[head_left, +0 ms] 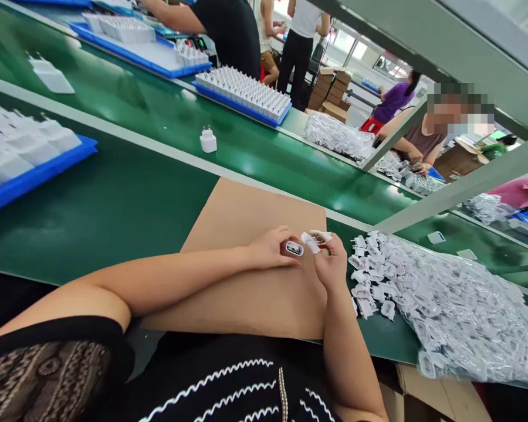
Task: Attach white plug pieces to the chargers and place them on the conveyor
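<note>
My left hand (270, 249) is closed round a small white charger plug (294, 248), its port end facing me. My right hand (328, 258) hovers just to its right, with white finger cots on the thumb and forefinger, which are pinched close to the plug; whether they hold anything is unclear. Both hands rest above a brown cardboard sheet (246, 217) on the green bench. A big heap of white plug parts in clear plastic (444, 305) lies right of my right hand.
A blue tray of white chargers (22, 155) sits at the left. One lone charger (208, 140) stands on the green conveyor belt (149, 105). More blue trays (242, 94) and a bag of parts (338, 136) lie across the belt. Other people work on the far side.
</note>
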A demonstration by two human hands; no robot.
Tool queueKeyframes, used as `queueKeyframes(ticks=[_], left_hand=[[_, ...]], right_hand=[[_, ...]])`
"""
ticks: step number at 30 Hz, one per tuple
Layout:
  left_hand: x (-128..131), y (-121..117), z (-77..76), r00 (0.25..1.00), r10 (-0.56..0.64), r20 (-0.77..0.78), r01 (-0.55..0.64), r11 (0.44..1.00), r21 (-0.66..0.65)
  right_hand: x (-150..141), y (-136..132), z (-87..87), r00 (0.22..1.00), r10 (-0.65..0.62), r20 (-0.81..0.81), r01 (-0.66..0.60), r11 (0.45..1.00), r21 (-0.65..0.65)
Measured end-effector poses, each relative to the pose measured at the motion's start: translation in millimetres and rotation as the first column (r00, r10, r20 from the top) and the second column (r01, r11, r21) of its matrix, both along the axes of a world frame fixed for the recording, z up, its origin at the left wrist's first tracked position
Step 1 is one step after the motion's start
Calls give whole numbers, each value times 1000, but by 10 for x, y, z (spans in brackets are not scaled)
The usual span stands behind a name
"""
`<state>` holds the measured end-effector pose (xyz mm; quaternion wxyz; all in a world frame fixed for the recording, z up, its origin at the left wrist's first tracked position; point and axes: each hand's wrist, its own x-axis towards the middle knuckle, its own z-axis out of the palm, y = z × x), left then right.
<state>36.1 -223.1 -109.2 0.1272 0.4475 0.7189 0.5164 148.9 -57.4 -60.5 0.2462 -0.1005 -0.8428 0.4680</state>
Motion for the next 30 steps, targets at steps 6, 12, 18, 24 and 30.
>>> queueKeyframes(ticks=[6,12,18,24,30], left_hand=[[-39,-16,-30,986,-50,158,38,996,79],[-44,-21,-4,981,-44,188,28,996,88],[-54,-12,9,979,-33,203,24,998,50],[-52,-21,2,979,-37,200,25,998,64],[-49,-41,8,979,-22,203,15,999,36]], right_hand=[[88,-115,58,984,148,97,-177,843,508],[51,-143,6,983,117,142,-179,790,587],[67,-197,43,993,85,87,-120,799,589],[47,-209,45,988,111,108,-154,764,627],[11,-199,-14,988,51,145,-134,746,652]])
